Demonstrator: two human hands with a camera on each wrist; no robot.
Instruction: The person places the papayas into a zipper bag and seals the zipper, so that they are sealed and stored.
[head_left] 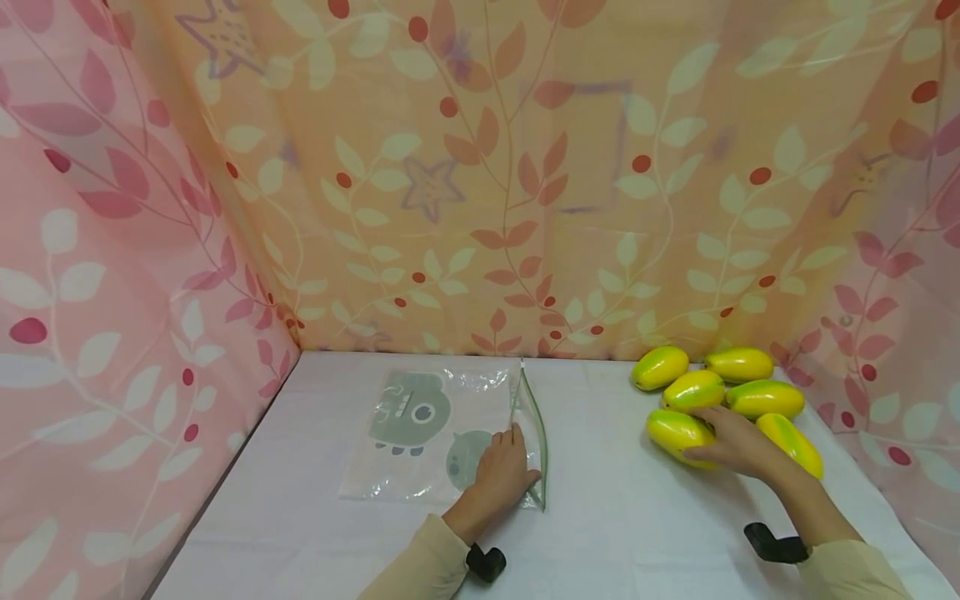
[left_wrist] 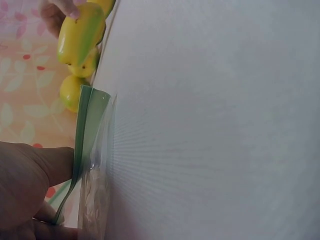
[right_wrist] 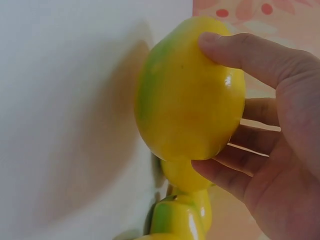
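A clear zip bag [head_left: 360, 475] with green cartoon creatures printed on it lies flat on the table. My left hand [head_left: 504, 473] is at its mouth on the right side, thumb and fingers around the green zip edge [left_wrist: 85, 135]; the mouth gapes along that edge. Over on the right, my right hand [head_left: 738, 442] grips a yellow-green mango [right_wrist: 185, 95], the nearest one on the left of a group. Its thumb lies on one side of the fruit and the fingers on the other.
Several more mangoes [head_left: 765, 400] are clustered behind and beside the right hand, near the table's back right corner. White cloth covers the table [head_left: 600, 533]. Patterned curtains [head_left: 510, 167] close off the back and both sides.
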